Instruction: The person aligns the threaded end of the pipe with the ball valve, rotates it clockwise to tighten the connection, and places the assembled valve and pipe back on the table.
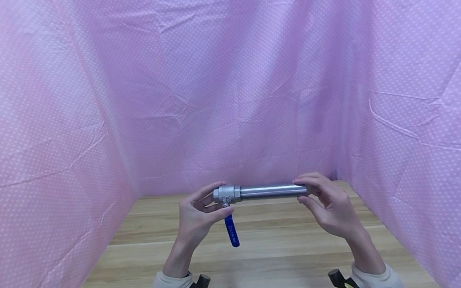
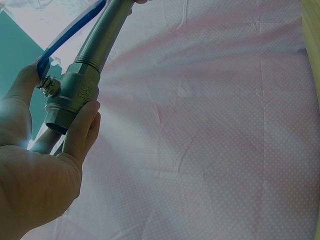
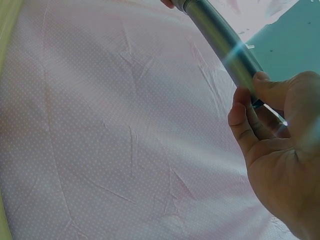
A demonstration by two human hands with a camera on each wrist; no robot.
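Observation:
A metal ball valve (image 1: pixel 226 194) with a blue lever handle (image 1: pixel 232 231) is joined to one end of a steel pipe (image 1: pixel 272 191). My left hand (image 1: pixel 197 217) grips the valve body, its thumb by the base of the lever. At the pipe's other end, my right hand (image 1: pixel 333 208) pinches the tip between thumb and fingers. Valve and pipe are held up nearly level above the table, the lever pointing down toward me. In the left wrist view the valve (image 2: pixel 75 97) shows its hexagonal open end. The right wrist view shows the pipe's free end (image 3: pixel 255 97) between fingertips.
A light wood-grain table (image 1: pixel 272 257) lies below the hands. Pink dotted cloth (image 1: pixel 236 97) hangs as walls at the back and on both sides. Dark wrist mounts (image 1: pixel 199 284) sit by the sleeves.

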